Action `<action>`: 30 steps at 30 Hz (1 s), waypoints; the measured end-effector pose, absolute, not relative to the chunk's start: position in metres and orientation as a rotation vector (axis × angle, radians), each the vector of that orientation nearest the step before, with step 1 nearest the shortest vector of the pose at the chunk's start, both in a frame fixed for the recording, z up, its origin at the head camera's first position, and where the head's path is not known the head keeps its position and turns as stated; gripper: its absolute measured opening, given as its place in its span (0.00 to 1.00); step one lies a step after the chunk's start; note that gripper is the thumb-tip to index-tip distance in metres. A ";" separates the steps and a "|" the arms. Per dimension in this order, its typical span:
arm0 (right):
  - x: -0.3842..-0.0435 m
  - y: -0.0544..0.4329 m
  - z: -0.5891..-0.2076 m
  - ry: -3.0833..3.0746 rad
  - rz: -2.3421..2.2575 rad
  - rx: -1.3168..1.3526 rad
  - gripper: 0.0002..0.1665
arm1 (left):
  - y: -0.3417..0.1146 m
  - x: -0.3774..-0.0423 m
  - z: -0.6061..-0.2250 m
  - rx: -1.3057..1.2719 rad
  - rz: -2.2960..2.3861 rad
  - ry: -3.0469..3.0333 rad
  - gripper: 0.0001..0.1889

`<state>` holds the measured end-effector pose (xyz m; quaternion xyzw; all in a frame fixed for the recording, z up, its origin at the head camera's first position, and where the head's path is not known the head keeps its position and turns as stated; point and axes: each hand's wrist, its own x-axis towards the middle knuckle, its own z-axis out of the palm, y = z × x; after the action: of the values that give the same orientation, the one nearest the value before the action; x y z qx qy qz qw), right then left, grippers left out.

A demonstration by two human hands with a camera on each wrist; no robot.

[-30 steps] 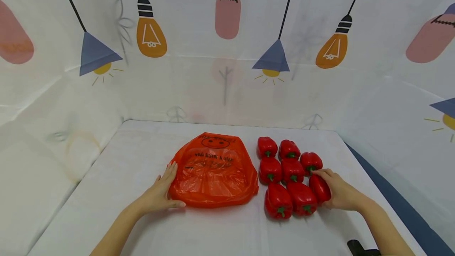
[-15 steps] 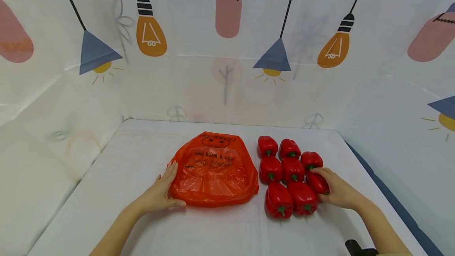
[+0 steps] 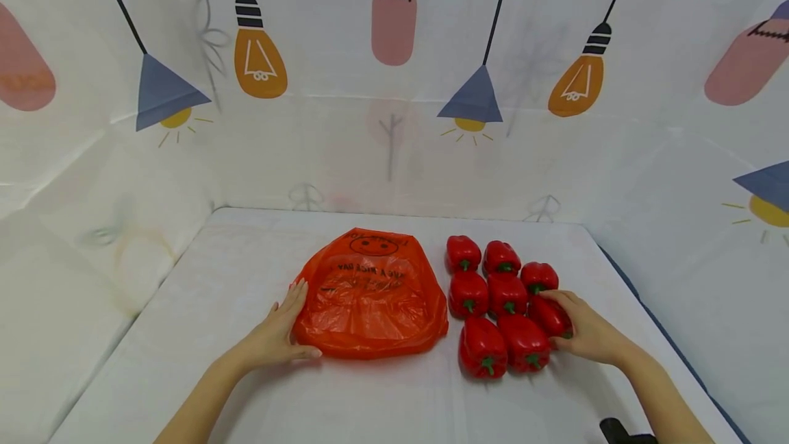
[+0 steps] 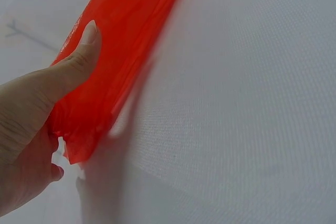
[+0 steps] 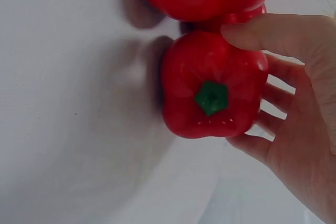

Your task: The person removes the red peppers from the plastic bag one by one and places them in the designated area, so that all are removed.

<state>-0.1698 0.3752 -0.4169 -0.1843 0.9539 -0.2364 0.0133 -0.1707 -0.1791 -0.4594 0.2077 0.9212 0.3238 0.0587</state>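
Note:
A flattened orange-red plastic bag [image 3: 376, 307] with a printed smiling face and lettering lies mid-table. My left hand [image 3: 276, 336] rests against its left edge, fingers extended and thumb spread at the near corner. In the left wrist view the thumb lies beside the bag [image 4: 123, 40]; part of the fingers is hidden. To the right, my right hand [image 3: 588, 334] grips a red bell pepper [image 3: 548, 316] with a green stem, at the right of a close group of several others. The right wrist view shows thumb and fingers around this bell pepper [image 5: 181, 85].
Several red bell peppers [image 3: 507, 293] stand in rough rows right of the bag. A black object [image 3: 619, 430] shows at the bottom edge near the right forearm. Behind the white table [image 3: 382, 403] hangs a white sheet [image 3: 333, 149] printed with lamps.
My right hand has shifted the gripped bell pepper slightly away from me, closer to the pepper behind it. The left hand and the bag have stayed in place.

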 end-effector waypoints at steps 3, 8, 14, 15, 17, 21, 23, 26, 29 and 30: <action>-0.167 0.375 -0.412 2.990 -0.706 -0.580 0.47 | -0.179 -0.171 -0.458 0.635 0.969 2.801 0.65; -0.164 0.371 -0.394 3.018 -0.683 -0.604 0.45 | -0.179 -0.171 -0.456 0.648 0.976 2.803 0.65; -0.166 0.355 -0.367 3.008 -0.665 -0.707 0.42 | -0.179 -0.171 -0.456 0.628 0.995 2.791 0.65; -0.168 0.351 -0.363 3.006 -0.658 -0.725 0.41 | -0.179 -0.171 -0.456 0.627 0.997 2.790 0.65; -0.171 0.340 -0.353 3.003 -0.644 -0.752 0.38 | -0.180 -0.171 -0.457 0.632 0.995 2.799 0.65; -0.178 0.316 -0.334 2.992 -0.619 -0.772 0.35 | -0.181 -0.170 -0.457 0.654 0.993 2.822 0.65; -0.181 0.302 -0.326 2.985 -0.600 -0.756 0.35 | -0.181 -0.170 -0.456 0.663 0.992 2.829 0.65; -0.187 0.282 -0.316 2.980 -0.572 -0.756 0.35 | -0.181 -0.169 -0.454 0.664 0.995 2.832 0.65; -0.197 0.260 -0.308 2.999 -0.545 -0.782 0.34 | -0.181 -0.168 -0.452 0.655 0.993 2.833 0.65; -0.201 0.253 -0.306 3.015 -0.533 -0.795 0.33 | -0.181 -0.167 -0.452 0.649 0.992 2.833 0.65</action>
<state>-0.2011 0.2532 -0.3064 -0.2512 0.9531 -0.1686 -0.0108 -0.1672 -0.1810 -0.4516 0.2111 0.9219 0.3228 0.0354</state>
